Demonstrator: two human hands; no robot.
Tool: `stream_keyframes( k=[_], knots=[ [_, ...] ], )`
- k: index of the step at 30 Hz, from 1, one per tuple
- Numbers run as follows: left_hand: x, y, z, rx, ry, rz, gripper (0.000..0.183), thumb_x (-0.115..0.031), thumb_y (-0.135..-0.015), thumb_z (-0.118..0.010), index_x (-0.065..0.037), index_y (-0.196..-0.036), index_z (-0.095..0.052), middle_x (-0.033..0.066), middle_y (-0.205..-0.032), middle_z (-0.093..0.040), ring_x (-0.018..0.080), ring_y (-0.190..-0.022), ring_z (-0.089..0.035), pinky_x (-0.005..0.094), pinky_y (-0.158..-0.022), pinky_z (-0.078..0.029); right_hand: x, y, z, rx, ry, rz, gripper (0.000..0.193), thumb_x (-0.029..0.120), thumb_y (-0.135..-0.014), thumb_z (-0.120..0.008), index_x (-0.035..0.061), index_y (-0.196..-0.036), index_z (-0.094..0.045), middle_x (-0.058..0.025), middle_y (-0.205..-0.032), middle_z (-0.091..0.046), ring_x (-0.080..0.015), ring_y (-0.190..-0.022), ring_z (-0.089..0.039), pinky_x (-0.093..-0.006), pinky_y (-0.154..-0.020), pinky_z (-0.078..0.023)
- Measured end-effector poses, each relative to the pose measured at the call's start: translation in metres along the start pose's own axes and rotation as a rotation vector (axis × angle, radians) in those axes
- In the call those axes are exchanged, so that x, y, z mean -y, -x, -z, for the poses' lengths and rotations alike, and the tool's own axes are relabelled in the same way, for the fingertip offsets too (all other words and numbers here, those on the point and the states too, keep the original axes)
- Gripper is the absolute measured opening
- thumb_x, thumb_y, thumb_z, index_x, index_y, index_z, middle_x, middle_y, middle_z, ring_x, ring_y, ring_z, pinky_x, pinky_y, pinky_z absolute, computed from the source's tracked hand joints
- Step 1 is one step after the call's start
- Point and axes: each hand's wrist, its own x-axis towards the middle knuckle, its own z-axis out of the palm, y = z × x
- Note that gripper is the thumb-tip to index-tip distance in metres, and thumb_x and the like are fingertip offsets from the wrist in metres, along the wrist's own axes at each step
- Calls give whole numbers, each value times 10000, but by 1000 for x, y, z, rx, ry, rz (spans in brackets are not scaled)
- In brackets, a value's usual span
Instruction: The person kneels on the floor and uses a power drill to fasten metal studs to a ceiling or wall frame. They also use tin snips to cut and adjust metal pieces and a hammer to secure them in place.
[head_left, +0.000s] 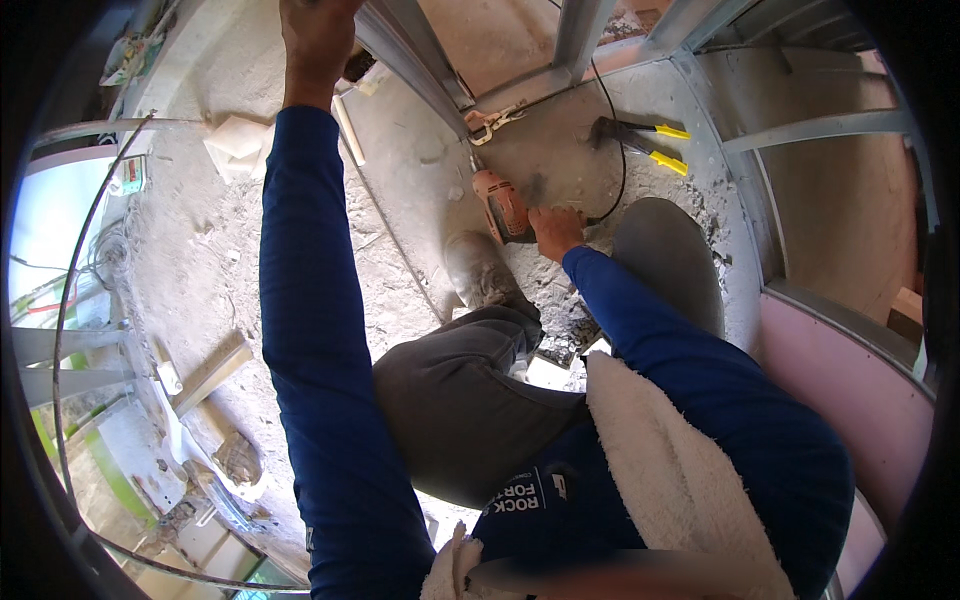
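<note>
Blue sleeves and a white fleece lining fill the near view, and beyond them the right hand (555, 232) is closed around the grip of an orange power drill (500, 205) lying on the dusty concrete floor (400, 210) beside a boot (482, 270). The left hand (315, 40) is raised to a metal stud (400, 45), its grasp hidden. Picking-up appears in hand; a firm lift is called for next.

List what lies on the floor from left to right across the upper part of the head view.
White foam blocks → locking pliers → orange drill, gripped by the right hand → yellow-handled snips.
</note>
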Motion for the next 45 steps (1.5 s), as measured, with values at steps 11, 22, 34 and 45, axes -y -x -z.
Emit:
stream_keyframes(
  k=[11,22,34,45],
  knots=[
    [9,0,5,8,-65,-46,269,-241,-899,-714,8,-998,-691,75,-923,-697,186,-851,-638,340,-773,-506,1,-3,-13,-83,-65,-34,329,103,-846,-667,97,-1168,-596,-119,-1096,-625,-344,-1004,-640,-517,-896,-465],
    [15,1,10,60,-9,-97,297,-294,-923,-725,-1,-949,-688,71,-892,-691,182,-829,-636,334,-762,-505,4,-5,-4,18,-65,-79,280,143,-863,-676,109,-1139,-646,-122,-1062,-670,-342,-1001,-669,-526,-880,-492],
    [16,-2,8,27,25,-27,266,-248,-884,-737,-1,-967,-686,48,-903,-685,178,-854,-625,338,-794,-498,6,-6,-14,-57,-112,-103,294,130,-835,-691,123,-1128,-662,-131,-1039,-690,-348,-988,-678,-529,-876,-487],
    [20,-3,15,66,-107,11,343,-331,-902,-736,5,-968,-706,60,-956,-685,173,-908,-621,340,-834,-497,16,-4,-1,21,-163,-174,296,125,-828,-676,114,-1123,-658,-138,-1094,-680,-365,-1046,-657,-524,-932,-468]
  ],
)
